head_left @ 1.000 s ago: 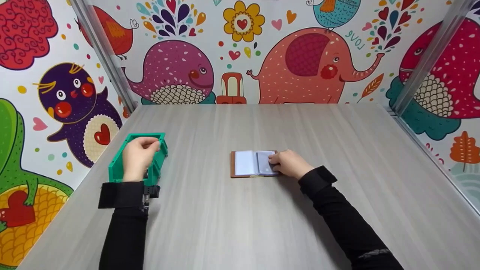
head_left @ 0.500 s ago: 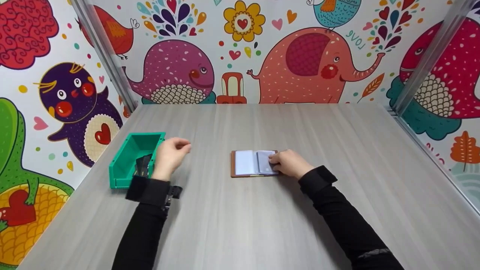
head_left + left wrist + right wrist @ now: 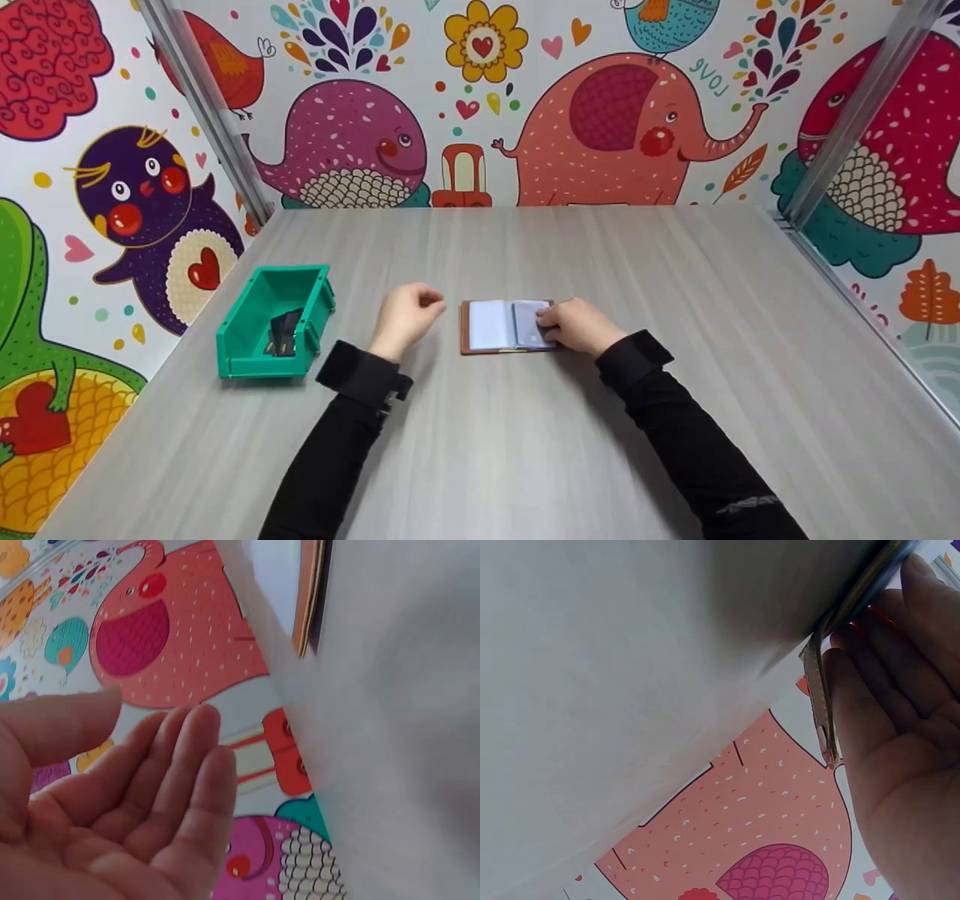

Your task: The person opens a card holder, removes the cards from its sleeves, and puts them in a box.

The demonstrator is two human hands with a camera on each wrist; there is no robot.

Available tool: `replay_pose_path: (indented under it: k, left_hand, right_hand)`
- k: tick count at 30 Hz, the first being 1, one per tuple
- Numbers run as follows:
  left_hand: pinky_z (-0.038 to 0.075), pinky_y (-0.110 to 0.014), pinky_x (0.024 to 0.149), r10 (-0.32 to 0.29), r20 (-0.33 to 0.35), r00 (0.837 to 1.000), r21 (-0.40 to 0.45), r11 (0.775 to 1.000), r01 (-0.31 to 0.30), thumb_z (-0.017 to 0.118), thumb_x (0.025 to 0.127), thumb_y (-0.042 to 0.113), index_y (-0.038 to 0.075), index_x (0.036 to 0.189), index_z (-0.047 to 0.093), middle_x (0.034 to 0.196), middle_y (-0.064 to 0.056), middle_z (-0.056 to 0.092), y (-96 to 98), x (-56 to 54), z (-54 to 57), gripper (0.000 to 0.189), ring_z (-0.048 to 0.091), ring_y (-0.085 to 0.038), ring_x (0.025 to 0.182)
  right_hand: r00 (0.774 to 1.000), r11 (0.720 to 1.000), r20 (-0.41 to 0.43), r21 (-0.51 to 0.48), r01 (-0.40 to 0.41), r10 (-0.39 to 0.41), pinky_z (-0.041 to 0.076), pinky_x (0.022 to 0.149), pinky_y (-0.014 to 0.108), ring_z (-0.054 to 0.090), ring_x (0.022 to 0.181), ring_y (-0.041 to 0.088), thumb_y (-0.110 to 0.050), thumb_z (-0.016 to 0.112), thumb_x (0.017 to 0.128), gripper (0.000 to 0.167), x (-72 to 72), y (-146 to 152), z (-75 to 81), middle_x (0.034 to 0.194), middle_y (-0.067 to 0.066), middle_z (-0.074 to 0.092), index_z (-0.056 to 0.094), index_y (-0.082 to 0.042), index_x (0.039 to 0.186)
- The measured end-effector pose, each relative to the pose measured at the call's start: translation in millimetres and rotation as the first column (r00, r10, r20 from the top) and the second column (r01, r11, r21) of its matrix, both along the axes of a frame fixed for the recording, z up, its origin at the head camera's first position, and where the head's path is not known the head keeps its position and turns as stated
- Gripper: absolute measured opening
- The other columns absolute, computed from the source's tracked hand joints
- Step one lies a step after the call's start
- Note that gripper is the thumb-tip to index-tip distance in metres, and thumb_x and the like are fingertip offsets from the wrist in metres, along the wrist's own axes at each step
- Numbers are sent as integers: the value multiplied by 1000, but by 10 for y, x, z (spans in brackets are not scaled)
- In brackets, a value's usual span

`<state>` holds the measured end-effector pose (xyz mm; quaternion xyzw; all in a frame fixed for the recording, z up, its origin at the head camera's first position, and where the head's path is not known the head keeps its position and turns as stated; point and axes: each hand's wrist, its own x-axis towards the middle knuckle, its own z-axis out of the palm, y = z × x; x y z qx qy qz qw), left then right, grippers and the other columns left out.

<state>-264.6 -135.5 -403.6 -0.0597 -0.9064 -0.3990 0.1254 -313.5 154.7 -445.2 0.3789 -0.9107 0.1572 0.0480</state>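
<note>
A brown card holder (image 3: 466,328) lies spread out on the table, its pale plastic sleeves (image 3: 489,325) facing up. At its right edge my right hand (image 3: 581,327) pinches the cover and right-hand sleeves, thumb on top. The right wrist view shows a strap with a snap (image 3: 822,709) hanging beside that hand (image 3: 907,712). My left hand (image 3: 407,315) is just left of the card holder, not touching it. In the left wrist view this hand (image 3: 142,795) has loosely bent fingers, thumb apart, and holds nothing.
A green plastic bin (image 3: 262,367) stands at the left of the table (image 3: 480,450). Several black cards (image 3: 285,332) lie inside it, near its right wall. Walls with cartoon animals border the table at the back and sides.
My left hand has moved right, from above the green bin to beside the card holder, uncovering the black cards. My right hand and the card holder have stayed in place.
</note>
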Motion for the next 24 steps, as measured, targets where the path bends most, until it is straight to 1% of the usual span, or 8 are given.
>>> replay_pose_path:
  k: [3, 7, 11, 14, 16, 20, 24]
  left_hand:
    - [52, -42, 83, -26, 14, 1000, -24, 999, 26, 70, 88, 8, -4, 98, 73, 95, -16, 72, 120, -33, -49, 16, 67, -32, 90]
    - [52, -41, 81, -61, 38, 997, -64, 996, 63, 70, 87, 9, -3, 96, 74, 92, -14, 72, 271, -74, -111, 15, 67, -30, 87]
    - [51, -40, 83, -73, 67, 995, -118, 990, 81, 72, 86, 9, -3, 96, 74, 92, -13, 72, 393, -107, -161, 15, 66, -30, 88]
    - [51, -40, 83, -90, 87, 992, -174, 979, 104, 73, 85, 10, -2, 97, 74, 92, -12, 72, 466, -125, -190, 18, 66, -30, 88]
    - [51, -39, 82, -104, 91, 990, -209, 970, 121, 73, 83, 11, -2, 97, 74, 91, -11, 72, 504, -134, -208, 19, 66, -29, 87]
    - [51, -39, 77, -123, 79, 989, -271, 952, 140, 74, 80, 11, -1, 92, 74, 86, -10, 70, 561, -149, -237, 17, 65, -29, 82]
    - [51, -40, 76, -111, 77, 991, -306, 943, 129, 75, 77, 9, -1, 88, 72, 86, -10, 70, 601, -171, -268, 15, 65, -30, 82]
  right_hand:
    - [1000, 1000, 4, 0, -3, 3, 53, 72, 37, 68, 86, 26, 1, 75, 80, 14, -4, -2, 1, 111, 14, 71, 75, -3, 93]
    - [1000, 1000, 10, -1, 6, -6, 52, 71, 36, 66, 82, 24, 2, 75, 81, 11, -3, 0, 3, 109, 14, 71, 73, -3, 90]
    - [1000, 1000, 11, -3, 8, -8, 53, 72, 36, 68, 89, 26, 3, 75, 81, 12, 3, 2, 4, 112, 15, 71, 74, -3, 91]
    - [1000, 1000, 22, -6, 10, -10, 54, 77, 38, 68, 98, 30, 3, 75, 81, 17, 8, 0, 5, 116, 18, 69, 76, -2, 97]
    - [1000, 1000, 25, -7, 11, -11, 54, 78, 38, 68, 100, 30, 3, 74, 82, 18, 7, 0, 4, 117, 18, 68, 76, -1, 99]
    - [1000, 1000, 18, -14, 13, -13, 54, 76, 38, 69, 95, 28, 3, 75, 81, 17, 5, 0, 1, 115, 17, 69, 76, -2, 97]
    - [1000, 1000, 10, -23, 11, -11, 54, 74, 37, 69, 92, 28, 3, 75, 80, 17, 5, 1, -8, 114, 16, 70, 76, -2, 96]
